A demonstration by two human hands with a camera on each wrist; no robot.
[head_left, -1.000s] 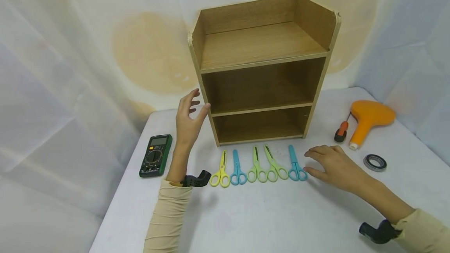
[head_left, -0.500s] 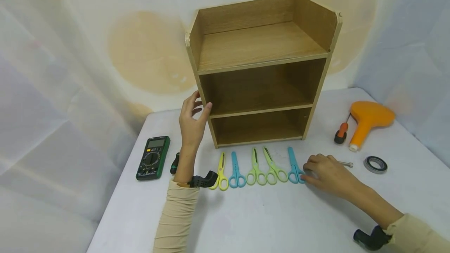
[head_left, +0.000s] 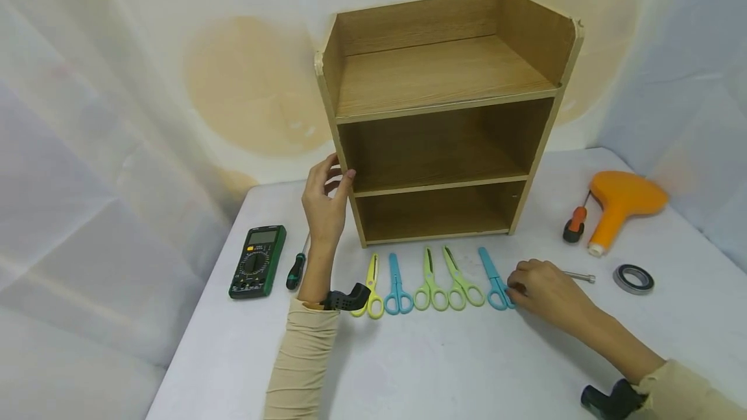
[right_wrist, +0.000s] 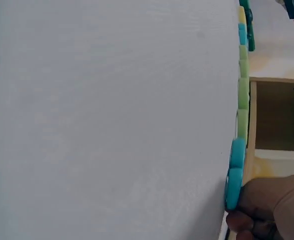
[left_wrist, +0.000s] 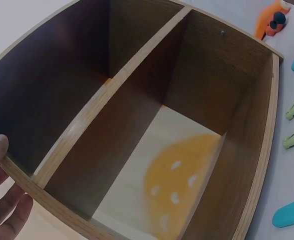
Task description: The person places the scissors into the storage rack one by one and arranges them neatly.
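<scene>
The right hand [head_left: 545, 290] has its fingers curled down on the table, tips touching the handle loops of the blue scissors [head_left: 495, 280]; whether they have pinched a loop yet I cannot tell, since the knuckles hide it. In the right wrist view the fingers [right_wrist: 267, 207] sit hard against the teal loop [right_wrist: 233, 186]. The left hand [head_left: 324, 203] grips the front left edge of the wooden shelf [head_left: 443, 115], thumb on the face, fingers wrapped round the side panel.

To lift cleanly, I'd say the fingertips should hook through or pinch one loop and draw the scissors toward the person, away from the green pair [head_left: 463, 277] just beside them, so the row is not disturbed. The steadying hand seems well placed.

The blue scissors lie flat at the right end of the row, in front of the shelf's bottom opening. Their long axis runs front to back, blades pointing at the shelf and tilted slightly left, loops nearest the person. A metal rod [head_left: 579, 275] lies just beyond the knuckles.
</scene>
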